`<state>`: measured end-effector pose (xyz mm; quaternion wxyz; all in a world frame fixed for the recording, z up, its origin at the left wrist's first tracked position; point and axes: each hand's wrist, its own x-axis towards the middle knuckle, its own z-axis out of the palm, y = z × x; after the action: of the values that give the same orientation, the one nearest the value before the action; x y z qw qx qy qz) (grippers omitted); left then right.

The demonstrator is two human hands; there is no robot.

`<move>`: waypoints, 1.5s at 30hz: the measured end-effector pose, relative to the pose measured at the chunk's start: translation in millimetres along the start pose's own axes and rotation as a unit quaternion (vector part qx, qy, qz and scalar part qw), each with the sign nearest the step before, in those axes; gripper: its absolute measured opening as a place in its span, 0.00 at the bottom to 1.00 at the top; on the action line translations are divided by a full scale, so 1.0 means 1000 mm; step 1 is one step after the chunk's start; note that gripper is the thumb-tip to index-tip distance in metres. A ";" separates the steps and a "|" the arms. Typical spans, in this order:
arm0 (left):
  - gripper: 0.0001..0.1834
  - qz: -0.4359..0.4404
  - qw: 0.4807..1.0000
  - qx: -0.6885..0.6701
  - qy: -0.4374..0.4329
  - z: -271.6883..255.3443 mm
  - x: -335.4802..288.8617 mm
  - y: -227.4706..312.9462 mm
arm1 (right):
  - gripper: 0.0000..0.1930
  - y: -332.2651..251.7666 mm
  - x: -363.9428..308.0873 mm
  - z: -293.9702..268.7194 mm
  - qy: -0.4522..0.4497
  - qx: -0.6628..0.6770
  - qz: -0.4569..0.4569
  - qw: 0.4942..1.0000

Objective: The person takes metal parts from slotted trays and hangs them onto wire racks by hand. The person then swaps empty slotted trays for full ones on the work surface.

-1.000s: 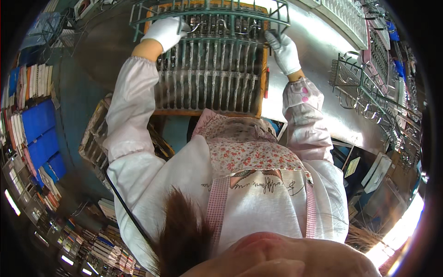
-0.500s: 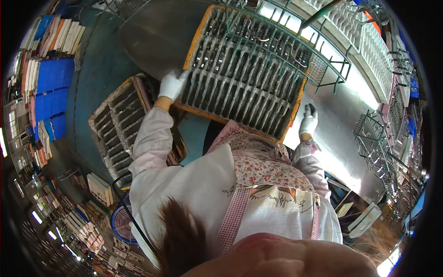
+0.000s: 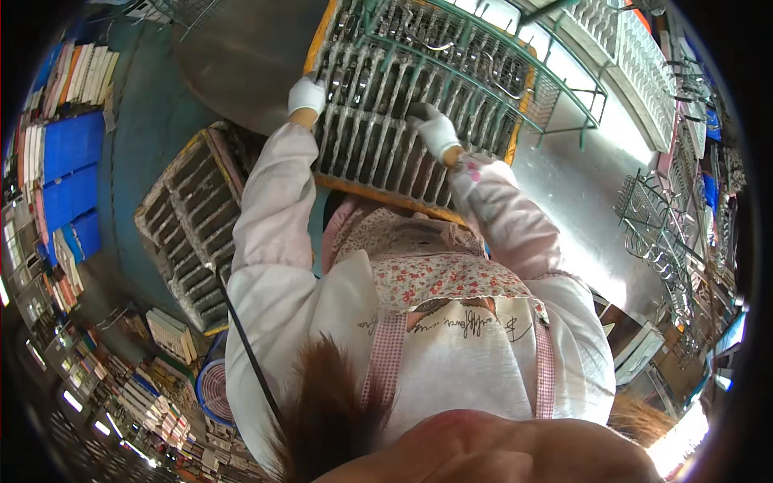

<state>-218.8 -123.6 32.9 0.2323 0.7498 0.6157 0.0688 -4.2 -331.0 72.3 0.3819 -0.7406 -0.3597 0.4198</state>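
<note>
A slotted tray (image 3: pixel 378 129) with an orange rim stands in front of me, its narrow slots divided by worn grey bars. Small shiny parts (image 3: pixel 360 84) sit in its upper-left slots; their kind is unclear. My left hand (image 3: pixel 307 97), in a white glove, is closed around the tray's left rim. Over the middle slots reaches my right hand (image 3: pixel 436 130), gloved too with dark fingertips. Its fingers are stretched out and somewhat apart, and nothing shows in them. A green wire rack (image 3: pixel 483 76) overhangs the far part of the tray, with curved metal pieces on it.
A second slotted tray (image 3: pixel 189 225) leans at the left. On the right is a shiny metal tabletop (image 3: pixel 564 185) with another green wire rack (image 3: pixel 656 225) beyond. A round dark plate (image 3: pixel 233 72) lies far left, blue boxes (image 3: pixel 72 177) farther out, and a fan (image 3: pixel 216 390) behind.
My right hand has moved left from beside the tray to above its slots. My left hand has gone slightly farther up the left rim. The view has shifted a little.
</note>
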 end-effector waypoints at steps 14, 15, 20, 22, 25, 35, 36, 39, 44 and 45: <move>0.15 0.002 0.991 0.069 -0.113 0.013 0.036 0.036 | 0.21 -0.050 0.138 0.123 0.054 -0.257 0.302 0.916; 0.18 0.004 0.994 0.027 -0.108 0.015 0.039 0.024 | 0.20 -0.054 0.134 0.131 0.076 -0.249 0.275 0.926; 0.21 -0.032 0.991 -0.054 -0.120 0.025 0.021 0.047 | 0.18 -0.008 0.110 0.115 0.221 0.046 0.153 0.962; 0.21 -0.046 0.992 -0.029 -0.118 0.022 0.016 0.038 | 0.08 -0.064 0.090 0.100 0.211 0.151 0.118 0.958; 0.28 -0.101 0.981 -0.083 -0.144 0.030 0.021 0.045 | 0.14 -0.047 0.106 0.062 0.311 -0.038 -0.013 0.950; 0.29 -0.153 0.938 -0.112 -0.291 0.011 0.038 0.036 | 0.23 -0.004 0.231 0.030 0.297 -0.306 0.223 0.877; 0.31 -0.178 0.919 -0.183 -0.300 0.010 0.039 0.025 | 0.27 -0.009 0.237 0.032 0.294 -0.278 0.262 0.876; 0.23 -0.175 0.844 -0.392 -0.320 -0.002 0.019 0.017 | 0.21 0.035 0.239 -0.002 0.212 -0.458 0.186 0.843; 0.11 -0.098 0.740 -0.618 -0.247 -0.105 -0.013 -0.031 | 0.14 -0.092 0.147 0.037 0.259 0.080 0.076 0.959; 0.12 -0.123 0.721 -0.651 -0.202 -0.116 -0.011 -0.025 | 0.13 -0.080 0.138 0.040 0.245 0.074 0.000 0.967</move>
<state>-289.4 -100.1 126.7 0.7886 0.3276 0.4447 0.2702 -3.5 -166.4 79.9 0.5126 -0.7904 -0.2230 0.2505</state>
